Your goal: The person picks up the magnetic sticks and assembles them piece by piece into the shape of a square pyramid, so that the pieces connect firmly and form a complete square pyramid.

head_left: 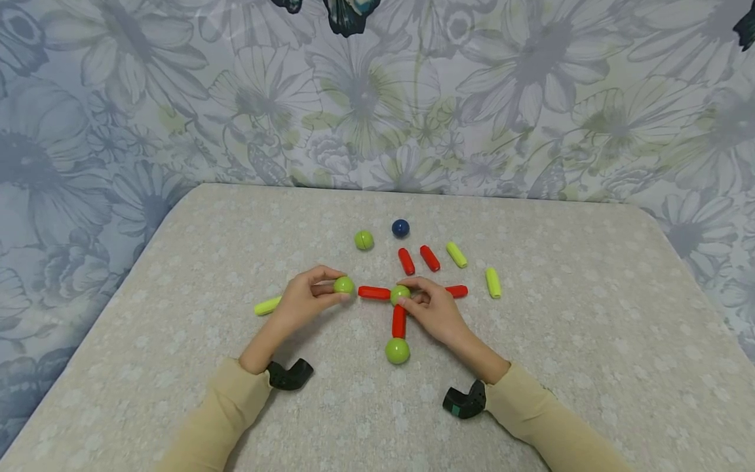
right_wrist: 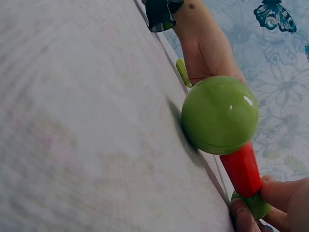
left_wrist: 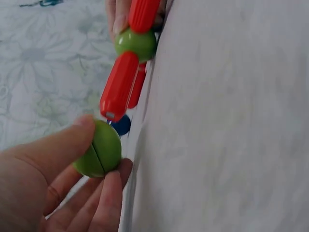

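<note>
My left hand (head_left: 308,296) pinches a green ball (head_left: 344,285) between thumb and fingers, just left of a red rod's free end. That red rod (head_left: 374,293) sticks out to the left from a central green ball (head_left: 400,295), which my right hand (head_left: 435,308) grips. A second red rod (head_left: 399,322) runs from the centre toward me and ends in another green ball (head_left: 398,351). To the right, a third red rod (head_left: 457,291) shows partly behind the right hand. In the left wrist view the held ball (left_wrist: 100,149) has a seam and sits close under the rod's tip.
Behind the hands lie a loose green ball (head_left: 364,240), a dark blue ball (head_left: 400,228), two red rods (head_left: 430,258) and two yellow-green rods (head_left: 457,254). Another yellow-green rod (head_left: 268,305) is partly hidden by the left hand. A floral-patterned wall borders the table's far edge.
</note>
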Motion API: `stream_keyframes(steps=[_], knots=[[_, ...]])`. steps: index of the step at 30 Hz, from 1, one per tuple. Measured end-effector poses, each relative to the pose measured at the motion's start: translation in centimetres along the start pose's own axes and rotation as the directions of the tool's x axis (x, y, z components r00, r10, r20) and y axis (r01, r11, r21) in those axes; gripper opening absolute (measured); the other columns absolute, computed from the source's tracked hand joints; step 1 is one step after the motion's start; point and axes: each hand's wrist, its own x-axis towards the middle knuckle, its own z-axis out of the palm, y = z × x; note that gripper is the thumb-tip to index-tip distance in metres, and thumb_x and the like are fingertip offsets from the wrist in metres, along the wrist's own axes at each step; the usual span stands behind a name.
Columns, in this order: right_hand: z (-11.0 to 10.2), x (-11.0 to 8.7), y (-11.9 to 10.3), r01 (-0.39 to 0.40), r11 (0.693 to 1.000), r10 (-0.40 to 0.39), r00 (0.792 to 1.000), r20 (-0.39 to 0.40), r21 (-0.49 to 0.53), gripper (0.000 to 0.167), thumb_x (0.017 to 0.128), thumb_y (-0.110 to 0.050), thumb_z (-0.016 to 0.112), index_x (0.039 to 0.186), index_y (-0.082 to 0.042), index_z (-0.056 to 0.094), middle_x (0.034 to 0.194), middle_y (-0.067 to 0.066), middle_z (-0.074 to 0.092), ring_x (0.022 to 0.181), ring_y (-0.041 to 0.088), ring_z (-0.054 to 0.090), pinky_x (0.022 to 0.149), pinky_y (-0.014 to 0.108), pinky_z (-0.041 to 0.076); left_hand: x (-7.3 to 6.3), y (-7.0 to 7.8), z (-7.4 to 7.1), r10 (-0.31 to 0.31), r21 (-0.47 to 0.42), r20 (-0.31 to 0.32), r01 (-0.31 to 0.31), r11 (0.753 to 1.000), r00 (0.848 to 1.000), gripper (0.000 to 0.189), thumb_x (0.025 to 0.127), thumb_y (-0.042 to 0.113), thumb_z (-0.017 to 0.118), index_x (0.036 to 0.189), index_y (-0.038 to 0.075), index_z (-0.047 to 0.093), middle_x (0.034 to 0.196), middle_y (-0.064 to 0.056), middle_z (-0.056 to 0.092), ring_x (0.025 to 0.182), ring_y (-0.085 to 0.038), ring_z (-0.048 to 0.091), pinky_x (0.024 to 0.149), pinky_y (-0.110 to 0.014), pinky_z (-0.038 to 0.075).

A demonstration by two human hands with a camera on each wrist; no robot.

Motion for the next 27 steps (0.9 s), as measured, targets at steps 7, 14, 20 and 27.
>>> stream_keyframes(steps=[7, 14, 20, 27], knots=[[-0.2, -0.1, -0.2, 0.002, 1.0, -0.002, 1.0, -0.001, 0.013, 0.028, 0.085, -0.013, 0.07, 0.113, -0.007, 0.065, 0.081, 0.002, 0.06, 0.061, 0.014, 0.053, 0.054, 0.023, 0.04, 0.1, 0.0, 0.9, -0.001, 0.032, -0.031, 0.002, 0.999, 1.0, 0.033, 0.081, 0.008, 0.074, 0.112, 0.001, 0.064, 0.111, -0.013, 0.061, 0.095, -0.024, 0.063, 0.074, -0.028, 0.051], [-0.7, 0.0, 0.3, 0.045, 0.997, -0.05, 0.995, 0.085, 0.062, 0.036, 0.089, -0.009, 0.065, 0.124, -0.005, 0.06, 0.106, 0.01, 0.062, 0.069, 0.018, 0.056, 0.058, 0.022, 0.042, 0.2, -0.3, 1.1, 0.023, 0.078, -0.062, -0.018, 0.997, 0.998, 0.04, 0.082, 0.01, 0.074, 0.118, -0.002, 0.062, 0.111, -0.014, 0.063, 0.096, -0.025, 0.062, 0.078, -0.029, 0.05], [-1.2, -0.6, -1.3, 0.052, 0.993, -0.065, 0.99, 0.124, 0.107, 0.035, 0.089, 0.002, 0.061, 0.124, 0.006, 0.056, 0.106, 0.019, 0.061, 0.076, 0.03, 0.06, 0.061, 0.023, 0.046, 0.3, -0.4, 1.2, 0.036, 0.023, -0.067, -0.034, 0.999, 0.997, 0.046, 0.084, 0.007, 0.071, 0.125, -0.007, 0.055, 0.12, -0.021, 0.058, 0.107, -0.03, 0.056, 0.087, -0.035, 0.046], [-1.0, -0.4, -1.1, 0.045, 0.99, -0.058, 0.994, 0.096, 0.131, 0.033, 0.088, 0.001, 0.063, 0.12, 0.006, 0.057, 0.115, 0.019, 0.059, 0.075, 0.029, 0.063, 0.065, 0.032, 0.052, -1.2, 1.2, 2.0, 0.132, 0.23, -0.17, -0.09, 0.969, 0.977, 0.038, 0.086, 0.012, 0.07, 0.12, 0.001, 0.061, 0.115, -0.014, 0.057, 0.101, -0.026, 0.057, 0.084, -0.038, 0.048]])
